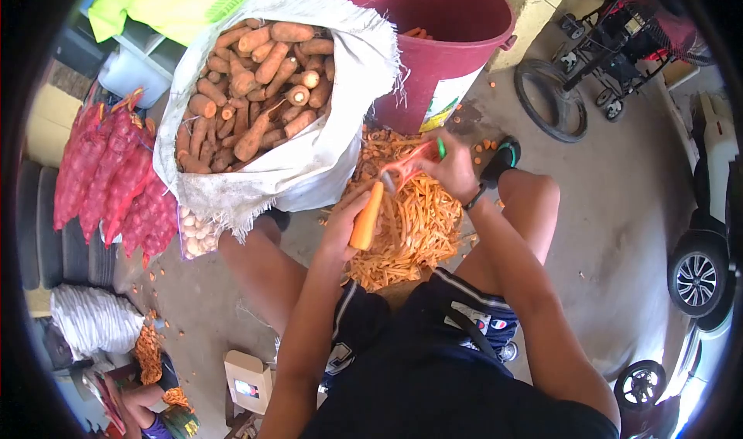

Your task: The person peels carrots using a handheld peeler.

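A peeled orange carrot (pixel 367 217) is gripped in my left hand (pixel 345 224), its narrow end tilted up. My right hand (pixel 453 168) is closed round a peeler with an orange-red frame (pixel 412 160), whose blade end is at the carrot's upper tip. Below both hands lies a large heap of carrot peelings (pixel 418 234), between my legs. To the left stands a white woven sack (pixel 325 156) full of unpeeled carrots (pixel 251 141).
A dark red bin (pixel 402 90) with some carrots inside stands ahead. Red net bags (pixel 108 168) hang at the left. A wheel (pixel 551 102) and a walker-like frame are at the upper right. Another person's legs (pixel 143 404) show at the lower left, beside a box (pixel 249 381).
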Demonstrator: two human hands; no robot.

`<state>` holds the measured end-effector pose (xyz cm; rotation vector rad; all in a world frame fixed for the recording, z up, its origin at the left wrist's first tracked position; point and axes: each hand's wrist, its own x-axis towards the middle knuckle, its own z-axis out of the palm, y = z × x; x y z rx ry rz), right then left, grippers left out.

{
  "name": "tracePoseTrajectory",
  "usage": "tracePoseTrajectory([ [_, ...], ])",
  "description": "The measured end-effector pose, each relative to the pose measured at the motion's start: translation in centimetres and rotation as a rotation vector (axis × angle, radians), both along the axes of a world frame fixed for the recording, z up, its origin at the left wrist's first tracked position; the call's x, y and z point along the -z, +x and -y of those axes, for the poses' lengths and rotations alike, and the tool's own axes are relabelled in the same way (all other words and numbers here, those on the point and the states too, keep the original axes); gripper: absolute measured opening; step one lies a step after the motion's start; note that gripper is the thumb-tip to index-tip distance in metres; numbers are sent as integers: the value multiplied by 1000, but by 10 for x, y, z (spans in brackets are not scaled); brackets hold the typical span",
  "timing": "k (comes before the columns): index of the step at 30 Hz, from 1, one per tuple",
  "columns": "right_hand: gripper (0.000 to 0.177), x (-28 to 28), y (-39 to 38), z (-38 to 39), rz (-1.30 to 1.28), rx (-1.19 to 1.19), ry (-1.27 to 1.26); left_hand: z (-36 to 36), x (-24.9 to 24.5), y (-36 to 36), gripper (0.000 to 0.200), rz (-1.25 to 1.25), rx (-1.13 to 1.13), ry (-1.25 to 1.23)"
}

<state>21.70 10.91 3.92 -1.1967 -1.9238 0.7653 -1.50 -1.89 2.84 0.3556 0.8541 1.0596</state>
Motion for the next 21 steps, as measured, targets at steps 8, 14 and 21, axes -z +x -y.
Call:
tracePoseTrajectory([
  [8, 53, 0, -24, 32, -36, -199, 179, -3, -2, 4, 40, -35, -84, -26],
  [14, 50, 5, -8, 10, -123, -15, 16, -5, 6, -3, 43, 43, 11, 1],
  [21, 51, 4, -19, 28, -33, -133, 49, 0, 0, 5, 41, -55, -24, -25],
])
